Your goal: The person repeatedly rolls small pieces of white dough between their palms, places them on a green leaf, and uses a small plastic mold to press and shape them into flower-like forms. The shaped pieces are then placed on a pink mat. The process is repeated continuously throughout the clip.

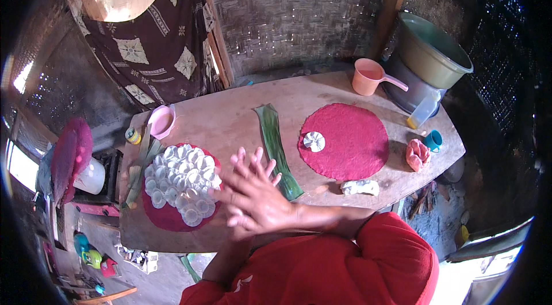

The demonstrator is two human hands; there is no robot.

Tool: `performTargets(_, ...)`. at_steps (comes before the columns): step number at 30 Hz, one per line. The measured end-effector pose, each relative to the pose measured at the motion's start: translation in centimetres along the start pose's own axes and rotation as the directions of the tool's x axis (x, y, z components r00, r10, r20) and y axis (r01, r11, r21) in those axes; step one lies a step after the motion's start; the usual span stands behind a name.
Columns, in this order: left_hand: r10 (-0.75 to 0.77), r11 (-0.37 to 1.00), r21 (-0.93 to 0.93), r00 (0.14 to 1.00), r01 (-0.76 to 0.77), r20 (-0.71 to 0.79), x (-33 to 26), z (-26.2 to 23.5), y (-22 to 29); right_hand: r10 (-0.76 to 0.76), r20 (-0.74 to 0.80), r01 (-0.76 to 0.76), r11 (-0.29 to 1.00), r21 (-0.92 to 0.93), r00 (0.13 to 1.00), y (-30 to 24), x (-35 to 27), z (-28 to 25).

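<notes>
My right hand point(265, 204) lies across my left hand point(263, 168), palms together, above the table's near edge. The fingers of both are stretched out and spread, with nothing seen between them. Much of the left palm is hidden under the right hand. Just left of them, many small white cup-shaped pieces point(181, 175) crowd a round red mat point(164, 220). Beyond my fingertips lies a long green leaf strip point(275, 144). Farther right, another round red mat point(353, 144) bears one white pleated round piece point(314, 142). A crumpled white bundle point(360, 188) rests at its near side.
On the wooden table point(230, 106) stand a pink bowl point(163, 121), a pink dipper point(368, 78), a teal cup point(433, 141), a clear bottle point(424, 110) and a pink lumpy object point(418, 155). A large tub point(434, 52) rises at the back right; a stove point(109, 173) stands left.
</notes>
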State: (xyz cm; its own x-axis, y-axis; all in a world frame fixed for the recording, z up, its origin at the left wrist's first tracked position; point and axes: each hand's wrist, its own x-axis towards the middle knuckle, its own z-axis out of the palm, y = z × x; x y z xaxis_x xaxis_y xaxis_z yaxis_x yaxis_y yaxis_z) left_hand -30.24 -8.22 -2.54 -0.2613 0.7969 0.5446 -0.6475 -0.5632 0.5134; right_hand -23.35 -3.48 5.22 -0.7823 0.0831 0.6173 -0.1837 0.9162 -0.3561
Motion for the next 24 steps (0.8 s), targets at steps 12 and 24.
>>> performTargets(12,0.019,0.997,-0.08,0.999,-0.016,0.037,-3.2,0.3,-1.0,-0.572,-0.383,0.679,0.687,0.259,0.725,-2.6,-2.3,1.5)
performTargets(24,-0.426,0.875,-0.315,0.893,0.367,-0.145,-5.0,-8.8,-3.9,0.437,0.241,-0.284,0.035,0.958,0.867,5.6,-4.9,5.4)
